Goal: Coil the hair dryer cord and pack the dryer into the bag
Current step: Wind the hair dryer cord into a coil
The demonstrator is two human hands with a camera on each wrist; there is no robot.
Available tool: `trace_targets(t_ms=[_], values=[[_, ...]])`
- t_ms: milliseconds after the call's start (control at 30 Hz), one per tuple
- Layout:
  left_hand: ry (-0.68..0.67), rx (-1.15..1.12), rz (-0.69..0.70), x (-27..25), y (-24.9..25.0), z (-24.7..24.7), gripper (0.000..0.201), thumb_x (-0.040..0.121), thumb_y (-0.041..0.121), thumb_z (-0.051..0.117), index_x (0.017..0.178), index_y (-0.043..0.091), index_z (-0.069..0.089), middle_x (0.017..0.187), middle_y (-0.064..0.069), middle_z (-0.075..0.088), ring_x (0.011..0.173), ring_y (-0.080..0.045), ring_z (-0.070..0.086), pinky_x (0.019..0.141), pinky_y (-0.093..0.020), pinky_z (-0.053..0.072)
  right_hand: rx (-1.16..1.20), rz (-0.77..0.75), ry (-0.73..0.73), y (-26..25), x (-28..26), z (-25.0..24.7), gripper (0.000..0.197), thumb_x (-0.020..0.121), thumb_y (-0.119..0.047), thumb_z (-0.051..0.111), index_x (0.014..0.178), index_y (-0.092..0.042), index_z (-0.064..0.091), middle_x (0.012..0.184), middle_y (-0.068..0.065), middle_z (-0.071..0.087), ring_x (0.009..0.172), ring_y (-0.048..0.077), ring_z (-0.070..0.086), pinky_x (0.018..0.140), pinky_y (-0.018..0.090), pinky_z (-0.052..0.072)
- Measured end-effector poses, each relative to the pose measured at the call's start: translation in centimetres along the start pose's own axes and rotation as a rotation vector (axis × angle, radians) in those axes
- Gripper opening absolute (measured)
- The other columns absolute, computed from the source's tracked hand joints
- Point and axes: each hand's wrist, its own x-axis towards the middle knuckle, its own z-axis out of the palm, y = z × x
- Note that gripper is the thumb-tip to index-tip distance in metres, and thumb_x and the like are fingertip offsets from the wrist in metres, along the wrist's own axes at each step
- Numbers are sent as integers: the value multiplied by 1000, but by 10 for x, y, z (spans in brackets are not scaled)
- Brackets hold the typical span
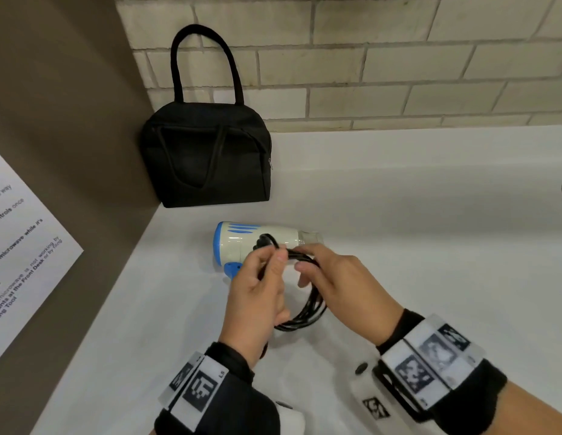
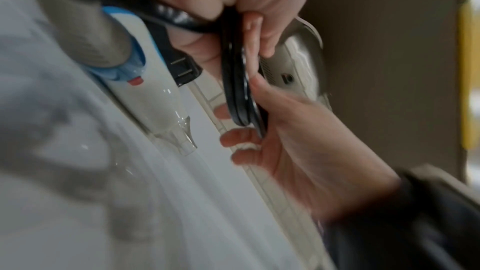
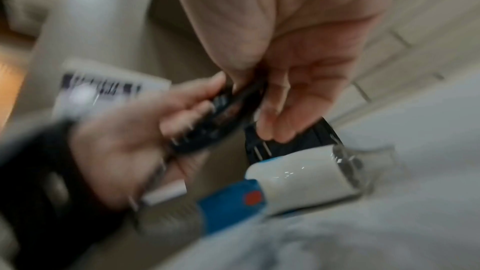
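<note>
both hands (image 1: pixel 257 296) (image 1: pixel 342 284) pinched on cord (image 1: pixel 308 312) loops to keep coil tight, dryer (image 1: pixel 257 243) at 12 o'clock, bag (image 1: pixel 207 155) at 11, unopened.

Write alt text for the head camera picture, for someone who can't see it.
Two hands, left hand and right hand, hold a coiled black cord above a white counter. Behind them lies a white and blue hair dryer; a closed black bag stands against the tiled wall.

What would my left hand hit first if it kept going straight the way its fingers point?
Most likely the hair dryer: the left hand, gripping the cord, points up-table at its body. Depth is unclear; it might pass above.
</note>
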Motion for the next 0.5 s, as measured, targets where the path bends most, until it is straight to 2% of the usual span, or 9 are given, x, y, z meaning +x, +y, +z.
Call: trace_targets(t_ms=[33,100,133,200,233,300,400,500], values=[[16,-60,5,2,1,-2,13,89,27,45,89,19,56,38,12,25,32,-4,18,33,-14,19,259,121,-66,-2,-4,-1,31,90,-32,46,117,-19,48,89,2,68,69,17,62,62,35,54],[28,-173,16,4,4,-4,20,90,26,43,80,17,57,39,12,23,32,-3,17,32,-13,19,622,303,-220,-9,-13,0,31,87,-29,53,115,-20,46,97,5,64,63,16,63,53,28,54],[22,-220,10,4,4,-5,23,90,27,42,75,19,57,39,11,23,31,-3,17,30,-12,20,709,331,-282,-10,-17,4,25,87,-28,52,110,-18,48,93,7,64,57,16,62,49,25,53],[0,-322,-28,3,6,-5,34,90,29,42,60,23,56,39,10,23,30,-2,17,29,-13,19,761,304,-301,-13,-21,10,15,93,-22,43,98,-12,52,70,8,65,45,14,58,44,22,49],[-12,-367,-51,3,7,-5,38,90,31,42,55,25,56,39,10,23,29,-2,17,28,-14,18,761,275,-270,-13,-21,12,16,94,-19,38,92,-10,51,58,5,63,41,13,55,42,21,47],[-41,-417,-89,3,9,-6,32,87,33,44,59,24,57,38,10,23,28,-1,18,27,-13,18,753,217,-192,-12,-22,16,19,96,-15,33,84,-10,48,46,-1,58,38,12,51,41,22,42],[-70,-444,-102,0,9,-8,22,77,36,50,63,22,58,37,9,23,27,-1,18,27,-13,19,752,161,-174,-9,-25,23,21,96,-15,32,81,-11,46,43,-2,56,37,12,48,40,21,40],[-88,-379,-103,-3,5,-12,19,76,34,49,67,20,57,38,9,24,27,-1,18,27,-13,20,749,163,-312,-4,-27,18,14,94,-22,35,93,-12,46,51,-3,58,44,12,51,48,24,44]])
